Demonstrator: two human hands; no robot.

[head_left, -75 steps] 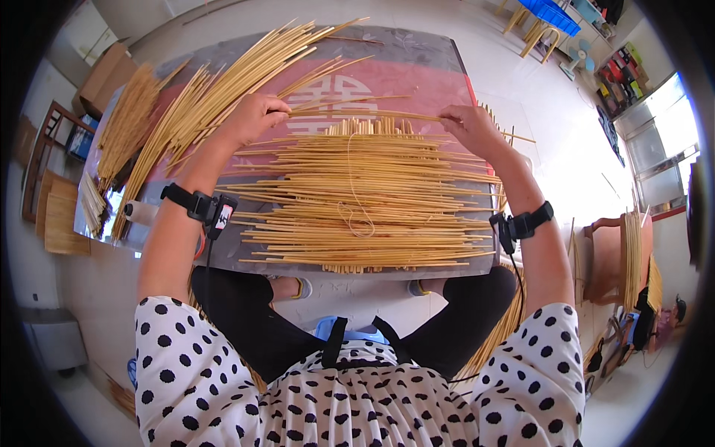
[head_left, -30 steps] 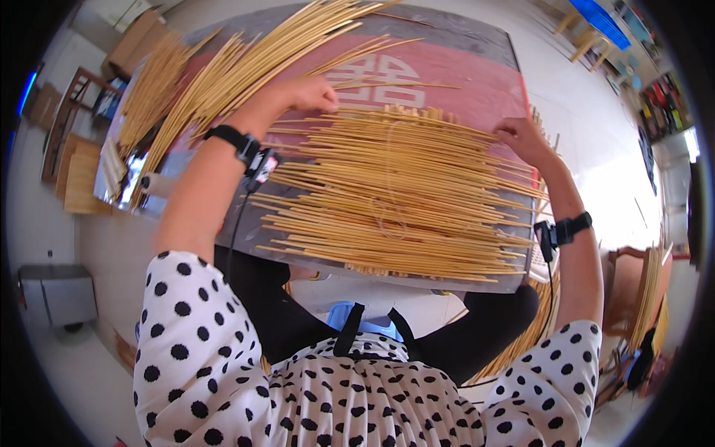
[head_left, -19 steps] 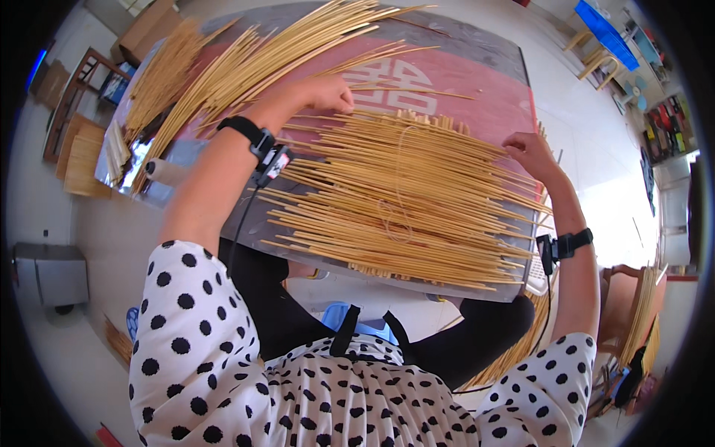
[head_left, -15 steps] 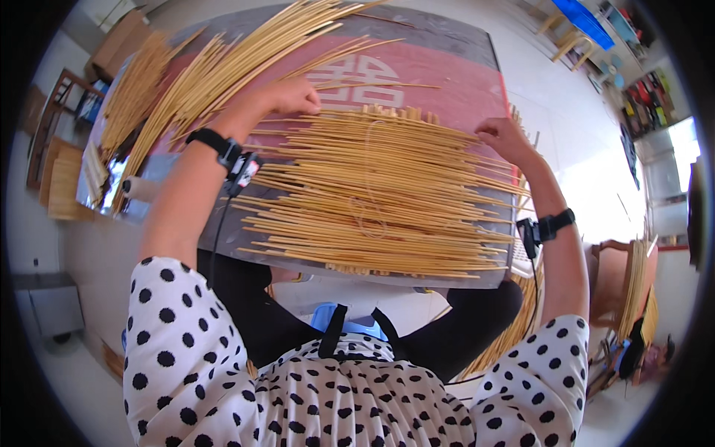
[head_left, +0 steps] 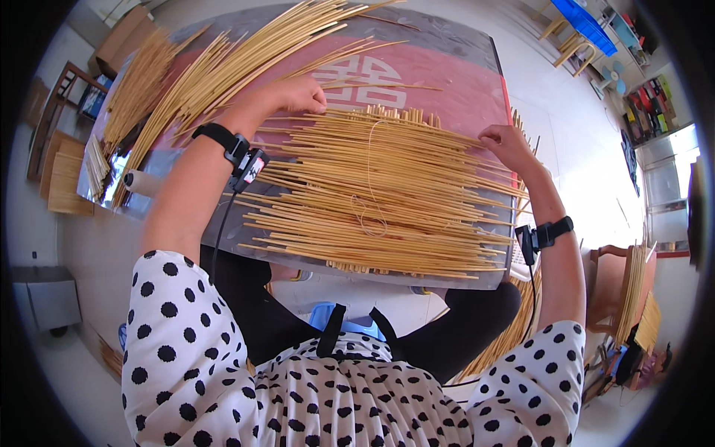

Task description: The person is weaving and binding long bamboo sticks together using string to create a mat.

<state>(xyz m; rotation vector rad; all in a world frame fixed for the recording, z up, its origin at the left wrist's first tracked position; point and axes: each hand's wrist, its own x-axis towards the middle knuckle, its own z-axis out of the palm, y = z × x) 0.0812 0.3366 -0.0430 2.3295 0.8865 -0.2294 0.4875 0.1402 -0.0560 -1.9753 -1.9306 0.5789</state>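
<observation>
In front of me lies a mat-like layer of thin tan sticks (head_left: 417, 190), laid side by side across the table, with short stick pieces (head_left: 391, 114) showing beneath its far edge. A loose pale string (head_left: 369, 175) runs over the middle and ends in loops. At the far left corner, my left hand (head_left: 300, 95) is closed in a pinch at one end of the farthest stick (head_left: 439, 129). My right hand (head_left: 509, 144) pinches at that stick's other end, fingers curled inward. The fingertips partly hide the stick ends.
A large heap of long loose sticks (head_left: 223, 71) covers the table's left and far left. A pale cone of thread (head_left: 143, 183) lies by my left forearm. The table (head_left: 454, 71) has a red and grey covering. A wooden chair (head_left: 614, 287) bearing sticks stands at right.
Both hands have shifted very slightly to the right, still pinched at the far edge. The layer of sticks and the string look the same.
</observation>
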